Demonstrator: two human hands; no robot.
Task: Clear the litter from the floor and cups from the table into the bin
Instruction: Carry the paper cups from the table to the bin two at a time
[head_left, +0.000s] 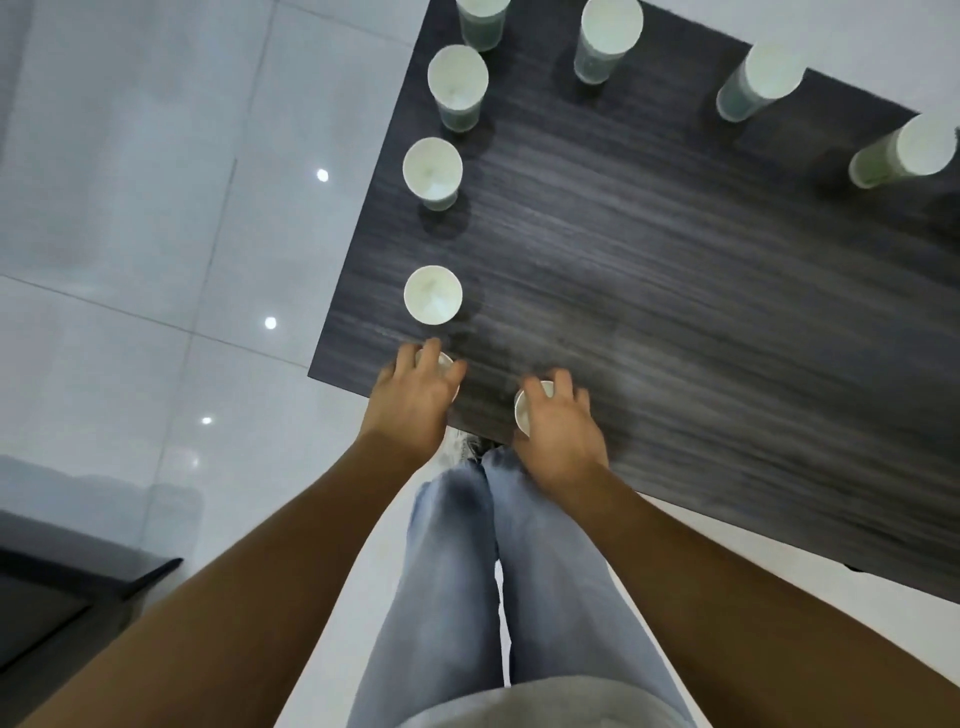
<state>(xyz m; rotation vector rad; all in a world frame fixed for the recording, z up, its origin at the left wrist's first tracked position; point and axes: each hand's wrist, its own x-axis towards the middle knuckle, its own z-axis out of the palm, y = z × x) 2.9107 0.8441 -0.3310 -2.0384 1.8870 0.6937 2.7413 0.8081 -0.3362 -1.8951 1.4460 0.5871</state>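
Dark wood-grain table (649, 270) seen from above, corner nearest the viewer, set on pale glossy floor tiles (130, 234) with small ceiling-light reflections. Two paper cups at the near corner, each under a hand. Left hand (413, 397) over the left corner cup (442, 360), fingers curled down around its rim from above; only a sliver of white rim visible between the fingers. Right hand (558, 426) on the right corner cup (523, 410), thumb and fingers curled round its rim, part of the white interior showing at the left of the hand. Whether either cup is lifted off the tabletop: cannot tell.

Further white cups upright on the table, apart from one another. Along the left edge, from near to far: fourth cup (432, 295) just beyond the left hand, third cup (432, 170), second cup (457, 83), far-left cup (483, 18) cut by the frame top. Along the far side, toward the right: centre-far cup (609, 36), right-far cup (763, 80), rightmost cup (906, 150) near the right frame edge. Greenish outer walls on the farther cups.

Below the hands: bare forearms, light blue jeans (519, 571), grey shirt hem at the bottom edge. Dark furniture piece (57, 592) at lower left, standing on the floor, well apart from the table.
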